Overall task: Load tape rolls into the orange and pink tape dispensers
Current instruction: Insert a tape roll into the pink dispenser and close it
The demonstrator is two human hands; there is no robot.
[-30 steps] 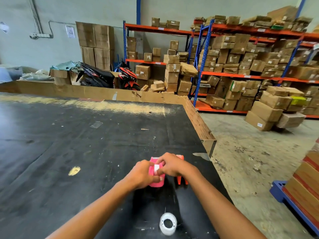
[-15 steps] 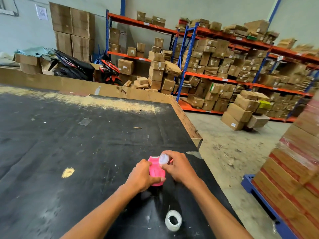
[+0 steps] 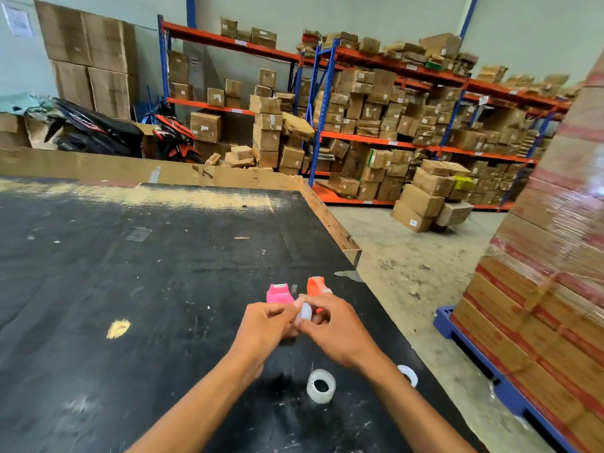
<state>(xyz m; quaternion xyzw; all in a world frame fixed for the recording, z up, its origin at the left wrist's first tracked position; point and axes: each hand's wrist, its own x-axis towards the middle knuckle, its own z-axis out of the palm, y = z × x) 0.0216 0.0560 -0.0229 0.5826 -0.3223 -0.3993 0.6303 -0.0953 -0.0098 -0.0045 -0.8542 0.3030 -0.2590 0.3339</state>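
Observation:
The pink tape dispenser [image 3: 279, 294] sits on the black table [image 3: 130, 289], and my left hand [image 3: 264, 326] grips its near end. The orange tape dispenser [image 3: 316, 285] stands just to its right, behind my fingers. My right hand [image 3: 335, 326] pinches a small white spool [image 3: 305, 311] between both hands, close to the pink dispenser. A clear tape roll [image 3: 321, 385] lies flat on the table near my forearms. A second tape roll [image 3: 408, 374] lies by the right table edge, half hidden by my right forearm.
The table's right edge [image 3: 330, 220] has a raised cardboard lip, with concrete floor beyond it. A wrapped pallet of boxes [image 3: 539, 305] stands close on the right. Shelving with cartons [image 3: 392, 125] and parked motorbikes [image 3: 98, 129] fill the back.
My right hand has lifted the white spool off the pink dispenser and holds it nearer to me. The view swung, so the orange dispenser and second roll now show.

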